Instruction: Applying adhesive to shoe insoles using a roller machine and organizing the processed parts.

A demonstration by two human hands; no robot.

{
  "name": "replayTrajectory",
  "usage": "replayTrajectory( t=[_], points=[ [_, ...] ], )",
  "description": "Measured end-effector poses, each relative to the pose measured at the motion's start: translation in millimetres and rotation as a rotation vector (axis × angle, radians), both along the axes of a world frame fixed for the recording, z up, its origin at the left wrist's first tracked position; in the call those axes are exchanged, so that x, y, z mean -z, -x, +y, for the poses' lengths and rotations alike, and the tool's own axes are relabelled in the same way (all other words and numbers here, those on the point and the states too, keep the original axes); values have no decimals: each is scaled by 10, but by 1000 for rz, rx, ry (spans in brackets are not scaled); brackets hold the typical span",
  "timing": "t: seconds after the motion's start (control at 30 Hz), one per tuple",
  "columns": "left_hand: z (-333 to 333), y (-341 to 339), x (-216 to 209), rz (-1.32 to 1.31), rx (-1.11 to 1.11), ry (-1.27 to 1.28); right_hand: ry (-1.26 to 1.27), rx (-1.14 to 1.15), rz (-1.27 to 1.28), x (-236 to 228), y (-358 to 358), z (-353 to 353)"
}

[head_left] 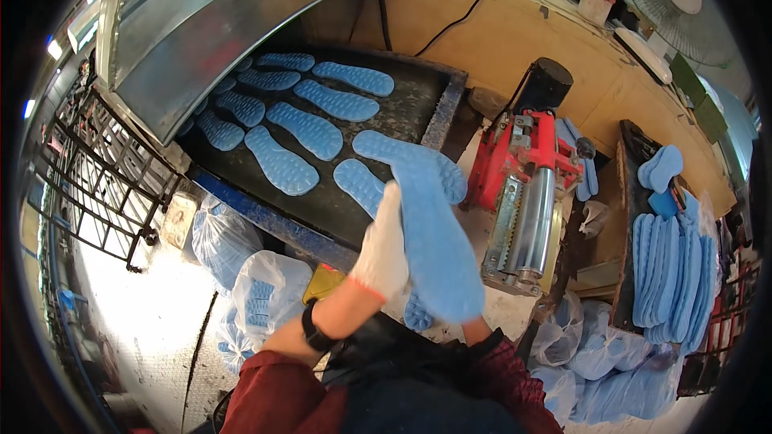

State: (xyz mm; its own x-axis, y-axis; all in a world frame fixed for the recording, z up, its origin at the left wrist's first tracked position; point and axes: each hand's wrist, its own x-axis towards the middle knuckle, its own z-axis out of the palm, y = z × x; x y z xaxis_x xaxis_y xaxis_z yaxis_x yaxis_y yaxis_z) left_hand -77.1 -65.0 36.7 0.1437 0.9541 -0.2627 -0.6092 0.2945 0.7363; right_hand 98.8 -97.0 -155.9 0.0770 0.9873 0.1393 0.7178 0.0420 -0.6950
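Observation:
A large pale-blue insole is held up in front of me, its smooth side facing up and its outline slightly blurred. My left hand, in a white knit glove, is at its left edge with the fingers pressed together against it. Behind the insole's lower end, my right hand is hidden; only the right wrist shows. Just beyond are more blue insoles, one partly covered by my left hand and another lying crosswise at the belt's near right corner. Part of a textured blue insole shows below the held one.
Several bumpy blue insoles lie in rows on a black belt under a metal hood. To the right stands a red machine with a shiny roller. Further right are stacked insoles. Plastic bags flank me.

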Motion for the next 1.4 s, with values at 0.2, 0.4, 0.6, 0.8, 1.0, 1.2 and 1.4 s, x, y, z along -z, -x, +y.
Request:
replayTrajectory(
  t=[0.2, 0.4, 0.6, 0.8, 1.0, 1.2, 1.4],
  points=[
    [1389, -150, 337, -533, -182, 67, 166, 38, 274, 136, -114, 153],
    [2158, -231, 548, -367, -490, 124, 71, 78, 377, -289, -297, -193],
    [2363, -569, 543, -262, -560, 208, -43, 258, 656, -351, -948, -475],
    [2408, -119, 475, 556, -475, 128, -61, 289, 705, -1045, -1306, -370],
    [1375, -306, -120, 256, -278, -280, -474, 189, -506, -1733, -1673, -22],
    [705, -1048, -186, 542, 40, -861, -554, -56, -127, -1949, -1298, 5],
    [654, -993, 194, 689, 56, -810, -572, 479, 787, -1177, -1531, -411]
  ],
)
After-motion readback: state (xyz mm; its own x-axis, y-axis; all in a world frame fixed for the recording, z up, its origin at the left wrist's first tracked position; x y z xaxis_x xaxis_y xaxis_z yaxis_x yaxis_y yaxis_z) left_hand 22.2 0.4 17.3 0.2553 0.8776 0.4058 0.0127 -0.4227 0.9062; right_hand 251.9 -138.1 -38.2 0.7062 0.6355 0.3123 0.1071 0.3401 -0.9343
